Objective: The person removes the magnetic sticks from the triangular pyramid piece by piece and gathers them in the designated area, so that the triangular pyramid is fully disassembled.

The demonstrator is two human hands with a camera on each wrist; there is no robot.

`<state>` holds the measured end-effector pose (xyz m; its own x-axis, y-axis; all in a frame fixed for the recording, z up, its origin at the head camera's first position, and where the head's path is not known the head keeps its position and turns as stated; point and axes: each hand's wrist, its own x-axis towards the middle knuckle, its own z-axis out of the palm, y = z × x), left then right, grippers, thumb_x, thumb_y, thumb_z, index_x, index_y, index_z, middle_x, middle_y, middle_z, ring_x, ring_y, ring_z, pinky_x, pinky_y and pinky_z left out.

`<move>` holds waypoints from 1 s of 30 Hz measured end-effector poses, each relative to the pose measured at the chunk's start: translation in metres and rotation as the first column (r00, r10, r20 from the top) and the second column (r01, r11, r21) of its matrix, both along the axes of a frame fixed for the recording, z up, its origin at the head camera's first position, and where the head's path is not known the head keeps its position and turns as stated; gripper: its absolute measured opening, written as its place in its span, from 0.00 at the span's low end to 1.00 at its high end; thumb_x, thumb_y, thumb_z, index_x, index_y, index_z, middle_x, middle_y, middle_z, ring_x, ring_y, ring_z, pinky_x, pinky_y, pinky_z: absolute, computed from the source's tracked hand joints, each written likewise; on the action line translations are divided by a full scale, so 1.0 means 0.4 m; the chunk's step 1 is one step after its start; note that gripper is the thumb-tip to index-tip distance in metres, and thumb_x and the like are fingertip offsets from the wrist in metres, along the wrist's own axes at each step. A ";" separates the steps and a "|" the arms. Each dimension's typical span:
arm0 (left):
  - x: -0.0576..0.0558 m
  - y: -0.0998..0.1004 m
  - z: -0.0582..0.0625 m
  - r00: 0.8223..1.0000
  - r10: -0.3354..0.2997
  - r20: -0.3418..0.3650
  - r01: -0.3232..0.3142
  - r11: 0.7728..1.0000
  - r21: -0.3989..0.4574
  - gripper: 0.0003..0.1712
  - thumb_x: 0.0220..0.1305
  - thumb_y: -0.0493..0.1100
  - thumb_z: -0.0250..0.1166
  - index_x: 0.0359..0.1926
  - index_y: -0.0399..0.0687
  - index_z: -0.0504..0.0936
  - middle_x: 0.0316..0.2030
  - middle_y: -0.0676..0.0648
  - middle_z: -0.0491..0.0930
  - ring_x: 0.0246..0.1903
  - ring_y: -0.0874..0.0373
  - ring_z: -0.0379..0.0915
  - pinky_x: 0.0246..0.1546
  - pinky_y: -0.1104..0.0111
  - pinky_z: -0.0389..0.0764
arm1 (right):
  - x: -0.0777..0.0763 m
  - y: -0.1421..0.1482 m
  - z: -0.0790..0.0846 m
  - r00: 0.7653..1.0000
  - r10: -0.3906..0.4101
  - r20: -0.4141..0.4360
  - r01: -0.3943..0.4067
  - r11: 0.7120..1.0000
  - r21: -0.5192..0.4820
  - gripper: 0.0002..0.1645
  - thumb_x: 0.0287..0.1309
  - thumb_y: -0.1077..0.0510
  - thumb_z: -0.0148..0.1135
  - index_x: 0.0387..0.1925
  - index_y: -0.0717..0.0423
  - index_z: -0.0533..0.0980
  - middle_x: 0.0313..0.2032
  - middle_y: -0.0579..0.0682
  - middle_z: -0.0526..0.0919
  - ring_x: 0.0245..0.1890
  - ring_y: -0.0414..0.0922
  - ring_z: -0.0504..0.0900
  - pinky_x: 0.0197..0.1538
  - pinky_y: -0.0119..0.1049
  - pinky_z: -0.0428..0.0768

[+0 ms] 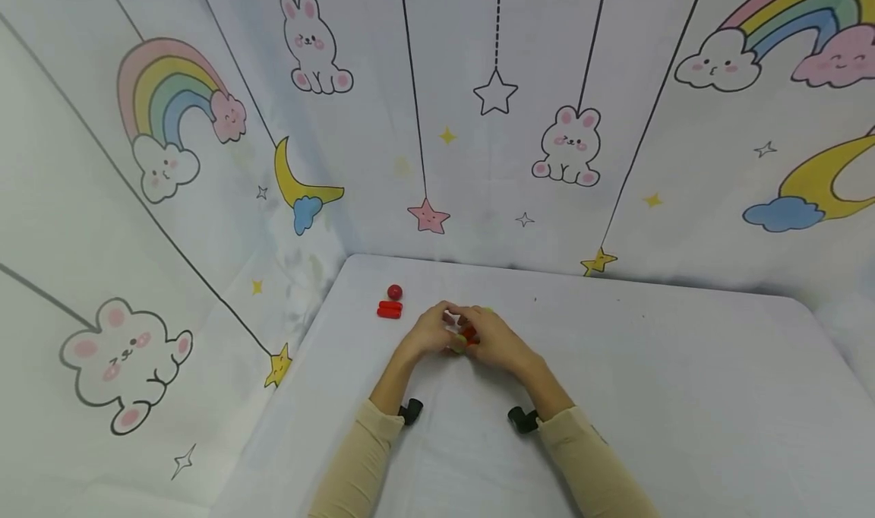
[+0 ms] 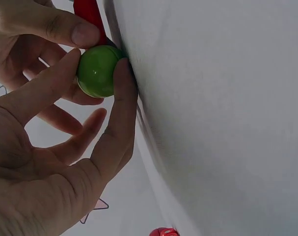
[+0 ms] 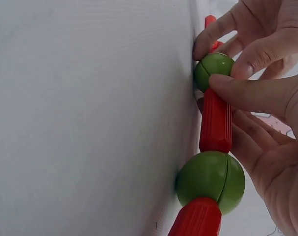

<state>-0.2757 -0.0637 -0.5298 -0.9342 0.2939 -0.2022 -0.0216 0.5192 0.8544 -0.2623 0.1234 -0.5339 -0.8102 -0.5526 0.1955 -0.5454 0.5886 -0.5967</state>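
Note:
In the head view my left hand [image 1: 431, 330] and right hand [image 1: 501, 342] meet low over the white table. Between left thumb and fingers is a glossy green ball [image 2: 95, 73], pinched from both sides in the left wrist view. My right hand grips a ridged red stick [image 3: 216, 123] whose end meets that ball, the right thumb tip lying at the joint. At the stick's other end sits a second green ball [image 3: 203, 177], and another red stick [image 3: 198, 219] runs on from it. Whether the pinched ball and stick are firmly joined, I cannot tell.
Beyond my left hand a red ball [image 1: 394, 292] lies on the white table [image 1: 649, 396], with two red sticks [image 1: 390, 309] side by side near it. A cloth wall [image 1: 478, 168] printed with rabbits and stars rises behind the table's back edge.

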 end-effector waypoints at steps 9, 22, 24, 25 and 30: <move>0.002 -0.003 0.007 1.000 0.003 -0.005 -0.003 1.000 0.027 0.44 0.52 0.34 0.80 0.69 0.44 0.72 0.57 0.34 0.77 0.51 0.43 0.75 0.45 0.56 0.82 | 0.001 0.010 0.002 1.000 0.016 0.011 -0.016 1.000 -0.022 0.46 0.53 0.71 0.77 0.73 0.59 0.69 0.53 0.58 0.84 0.54 0.52 0.82 0.54 0.48 0.83; -0.027 -0.113 0.016 0.980 0.187 0.073 -0.197 0.965 0.171 0.50 0.52 0.29 0.78 0.75 0.43 0.66 0.62 0.30 0.73 0.46 0.44 0.81 0.46 0.58 0.87 | -0.009 0.020 -0.004 0.989 -0.054 0.141 0.059 0.998 -0.034 0.49 0.51 0.73 0.77 0.74 0.55 0.68 0.54 0.57 0.83 0.44 0.45 0.83 0.51 0.42 0.84; -0.031 -0.124 0.018 0.974 0.208 0.084 -0.222 0.953 0.207 0.49 0.53 0.28 0.77 0.75 0.41 0.66 0.63 0.29 0.72 0.47 0.43 0.81 0.47 0.58 0.87 | -0.010 0.023 -0.004 0.986 -0.058 0.158 0.063 0.998 -0.028 0.49 0.52 0.72 0.77 0.74 0.55 0.68 0.55 0.57 0.83 0.45 0.45 0.82 0.53 0.42 0.83; -0.033 -0.126 0.018 0.973 0.214 0.084 -0.227 0.950 0.215 0.48 0.54 0.28 0.76 0.75 0.41 0.66 0.64 0.29 0.71 0.49 0.42 0.80 0.47 0.58 0.87 | -0.009 0.024 -0.003 0.985 -0.057 0.163 0.062 0.998 -0.026 0.49 0.52 0.72 0.77 0.74 0.56 0.68 0.55 0.58 0.83 0.45 0.45 0.82 0.53 0.42 0.84; -0.048 -0.122 0.012 0.972 0.225 0.063 -0.234 0.951 0.203 0.46 0.56 0.31 0.77 0.75 0.42 0.68 0.64 0.30 0.72 0.52 0.42 0.78 0.50 0.58 0.86 | -0.007 0.023 0.002 0.987 -0.053 0.155 0.057 0.998 -0.022 0.49 0.51 0.72 0.78 0.74 0.56 0.69 0.56 0.57 0.81 0.48 0.43 0.83 0.53 0.41 0.84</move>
<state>-0.2948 -0.1124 -0.5249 -0.9740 0.1118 -0.1970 -0.1545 0.3081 0.9387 -0.2650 0.1325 -0.5332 -0.8606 -0.5030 0.0802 -0.4133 0.5977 -0.6869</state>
